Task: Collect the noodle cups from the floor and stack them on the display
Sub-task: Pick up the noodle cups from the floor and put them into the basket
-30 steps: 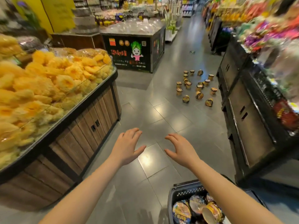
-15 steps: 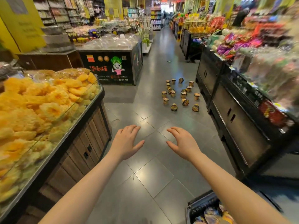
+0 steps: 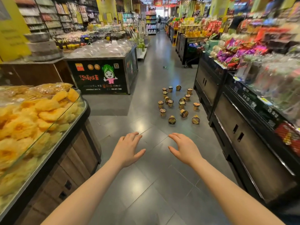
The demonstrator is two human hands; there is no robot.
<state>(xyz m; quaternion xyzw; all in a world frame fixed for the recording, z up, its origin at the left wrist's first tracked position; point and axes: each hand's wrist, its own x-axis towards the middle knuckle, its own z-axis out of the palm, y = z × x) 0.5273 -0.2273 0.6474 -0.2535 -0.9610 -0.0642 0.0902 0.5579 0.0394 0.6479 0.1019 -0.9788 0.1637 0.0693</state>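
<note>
Several noodle cups [image 3: 178, 104] lie scattered on the grey tiled floor ahead, close to the black display stand [image 3: 253, 143] on the right. Some stand upright, and a few lie tipped on their sides, such as the nearest cup [image 3: 172, 119]. My left hand [image 3: 128, 149] and my right hand [image 3: 185, 148] are stretched out in front of me over the floor, palms down, fingers relaxed and spread. Both hold nothing and are well short of the cups.
A wooden bin [image 3: 53, 168] heaped with yellow packaged snacks stands at my left. A black counter with a cartoon print [image 3: 99, 77] sits ahead on the left. Shelves of colourful packets [image 3: 243, 51] top the right stand. The aisle [image 3: 155, 51] runs on between them.
The view has tilted up and forward along the aisle. The basket with cups at the bottom right has dropped out of view. Both hands stay open and held out.
</note>
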